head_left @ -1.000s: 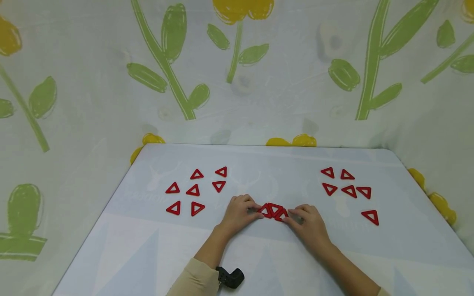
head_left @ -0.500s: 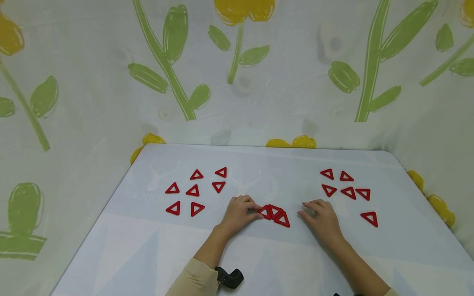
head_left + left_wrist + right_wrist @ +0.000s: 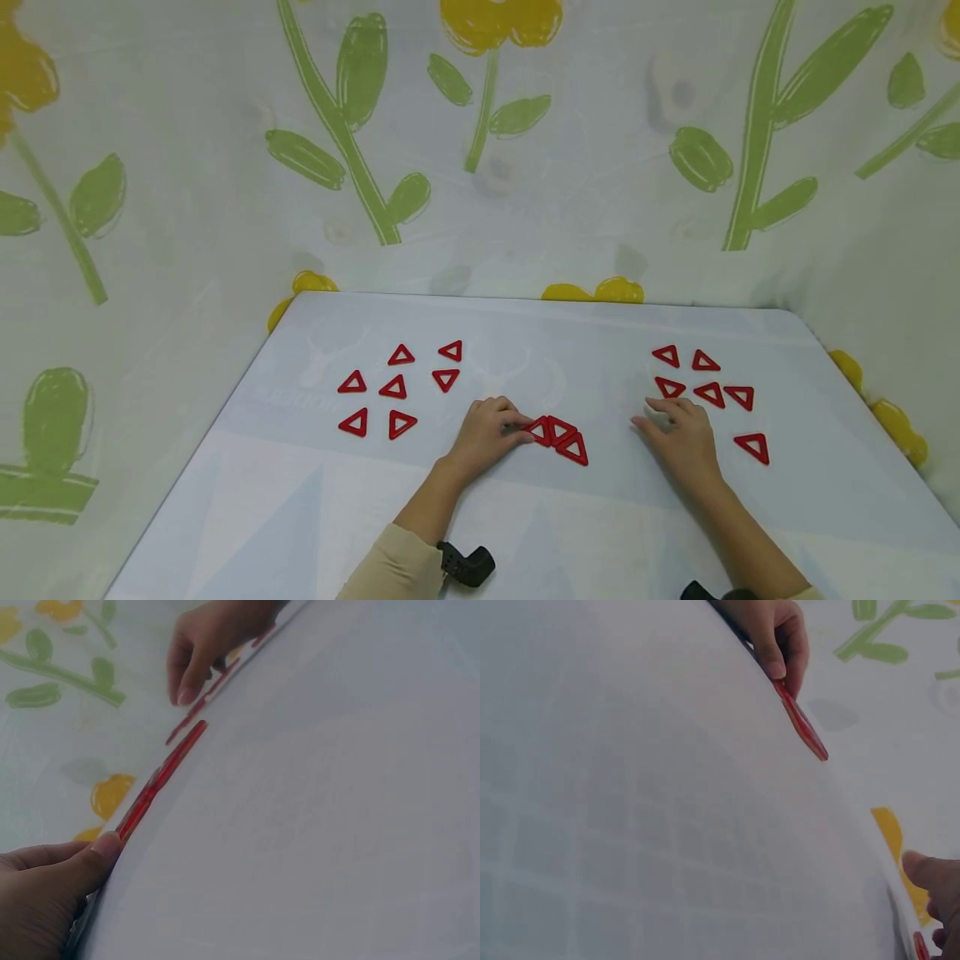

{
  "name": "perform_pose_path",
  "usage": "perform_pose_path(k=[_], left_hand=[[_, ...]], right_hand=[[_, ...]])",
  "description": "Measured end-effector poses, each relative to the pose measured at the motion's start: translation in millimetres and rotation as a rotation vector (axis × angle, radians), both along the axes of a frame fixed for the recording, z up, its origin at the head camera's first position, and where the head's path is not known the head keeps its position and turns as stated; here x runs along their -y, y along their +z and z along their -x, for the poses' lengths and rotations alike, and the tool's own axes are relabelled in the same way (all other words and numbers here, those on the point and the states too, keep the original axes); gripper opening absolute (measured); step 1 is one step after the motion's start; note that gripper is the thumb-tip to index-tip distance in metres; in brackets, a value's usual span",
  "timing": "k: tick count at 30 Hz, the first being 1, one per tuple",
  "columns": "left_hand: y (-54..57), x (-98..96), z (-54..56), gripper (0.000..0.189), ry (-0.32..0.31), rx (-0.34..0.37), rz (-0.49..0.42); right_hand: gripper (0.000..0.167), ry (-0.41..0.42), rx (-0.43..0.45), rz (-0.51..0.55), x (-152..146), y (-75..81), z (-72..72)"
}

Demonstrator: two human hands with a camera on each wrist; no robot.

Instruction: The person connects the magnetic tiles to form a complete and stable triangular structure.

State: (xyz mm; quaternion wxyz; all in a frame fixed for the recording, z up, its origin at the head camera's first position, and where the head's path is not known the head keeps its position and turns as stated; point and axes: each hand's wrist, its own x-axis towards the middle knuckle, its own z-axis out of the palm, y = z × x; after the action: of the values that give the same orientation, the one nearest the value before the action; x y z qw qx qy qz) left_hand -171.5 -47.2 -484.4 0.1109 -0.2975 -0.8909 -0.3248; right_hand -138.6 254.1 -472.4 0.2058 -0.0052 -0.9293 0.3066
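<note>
Three red open-centred triangles lie edge to edge at the middle of the table. My left hand [image 3: 486, 435] pinches the leftmost triangle [image 3: 537, 430] between thumb and fingers. Beside it sit the middle triangle [image 3: 561, 430] and the lower right triangle [image 3: 573, 449], clear of my hands. In the left wrist view the row shows edge-on as a thin red strip [image 3: 161, 780], my left thumb at its near end. My right hand [image 3: 684, 437] is to the right of the row, thumb and forefinger apart, holding nothing. Its fingertips are just below a loose triangle [image 3: 670, 387].
Several loose red triangles [image 3: 393, 387] are spread on the left of the white table [image 3: 480, 517]. Another loose group [image 3: 709, 395] lies on the right, with a single triangle [image 3: 753, 448] nearer. A flower-printed cloth [image 3: 570, 208] hangs behind the table.
My right hand has let go of the lower right triangle and moved right, toward the loose group. That triangle now shows whole. My left hand keeps its hold on the leftmost triangle.
</note>
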Motion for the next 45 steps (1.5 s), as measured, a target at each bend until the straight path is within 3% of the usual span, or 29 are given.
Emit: perform_pose_path(k=[15,24,45], left_hand=[[-0.3,-2.9,-1.2,0.031,-0.013,-0.045,0.003],[2.0,-5.1,-1.5,0.028,-0.001,-0.016,0.037],[-2.5,-3.4,0.9,0.027,0.017,-0.037,0.096]], right_hand=[[0.056,-0.089,0.138,0.053,-29,7.7,7.9],[0.062,-0.091,0.228,0.065,-39,10.3,13.2],[0.055,-0.116,0.224,0.09,-42,2.6,28.0]])
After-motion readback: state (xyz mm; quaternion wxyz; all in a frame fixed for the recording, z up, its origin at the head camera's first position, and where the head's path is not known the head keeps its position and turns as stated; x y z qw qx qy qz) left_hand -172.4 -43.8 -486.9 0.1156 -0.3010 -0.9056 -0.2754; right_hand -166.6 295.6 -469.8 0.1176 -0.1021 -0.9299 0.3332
